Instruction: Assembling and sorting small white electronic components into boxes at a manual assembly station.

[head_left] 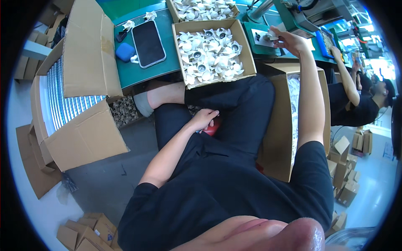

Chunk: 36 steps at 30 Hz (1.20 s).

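White part (271,36) pinched in right hand (289,40) at bench's far right edge by the press (305,12) — left hand (204,119) curled loosely in lap, gripping nothing seen — box (247,50) of parts (211,54) full at near edge, most seemingly left.

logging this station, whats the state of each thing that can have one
phone: screen dark, lying flat
cardboard box: open, full of white parts
large carton: flaps open
right hand: fingers closed on a small white part
left hand: resting in lap
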{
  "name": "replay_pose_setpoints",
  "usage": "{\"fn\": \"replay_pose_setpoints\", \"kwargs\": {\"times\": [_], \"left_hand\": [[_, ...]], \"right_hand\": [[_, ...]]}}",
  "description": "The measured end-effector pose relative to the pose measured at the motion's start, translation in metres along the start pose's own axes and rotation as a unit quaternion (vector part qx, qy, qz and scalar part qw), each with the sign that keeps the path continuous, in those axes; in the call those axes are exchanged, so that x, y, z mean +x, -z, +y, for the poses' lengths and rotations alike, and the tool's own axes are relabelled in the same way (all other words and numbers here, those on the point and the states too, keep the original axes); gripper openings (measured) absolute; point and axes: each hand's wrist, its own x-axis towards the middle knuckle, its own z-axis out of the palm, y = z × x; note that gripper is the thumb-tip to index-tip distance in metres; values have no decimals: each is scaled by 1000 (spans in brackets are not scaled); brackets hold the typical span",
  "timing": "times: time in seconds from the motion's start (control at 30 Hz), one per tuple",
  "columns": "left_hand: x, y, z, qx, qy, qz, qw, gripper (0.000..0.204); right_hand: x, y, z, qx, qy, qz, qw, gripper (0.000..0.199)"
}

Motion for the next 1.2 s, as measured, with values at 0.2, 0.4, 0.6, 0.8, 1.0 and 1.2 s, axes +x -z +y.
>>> {"fn": "replay_pose_setpoints", "kwargs": {"times": [0.2, 0.4, 0.6, 0.8, 1.0, 1.2], "left_hand": [[-8, 2, -6, -11, -2, 20, 1000, 45], [-8, -1, -5, -8, -17, 35, 999, 44], [-1, -5, -15, -11, -7, 52, 999, 44], [-6, -11, -11, -34, -16, 69, 997, 42], [-5, -5, -14, -41, -32, 83, 995, 40], [-16, -13, -8, -5, -22, 70, 997, 42]], "right_hand": [[-14, -6, 16, 77, -2, 4, 997, 41], [-17, -6, 3, 29, -4, 29, 999, 37], [54, 21, 56, 112, 148, 116, 976, 23], [121, 39, 93, 154, 322, 213, 910, 17], [92, 4, 75, -303, 303, 279, 859, 6], [38, 11, 93, 216, 207, 173, 938, 19]]}}
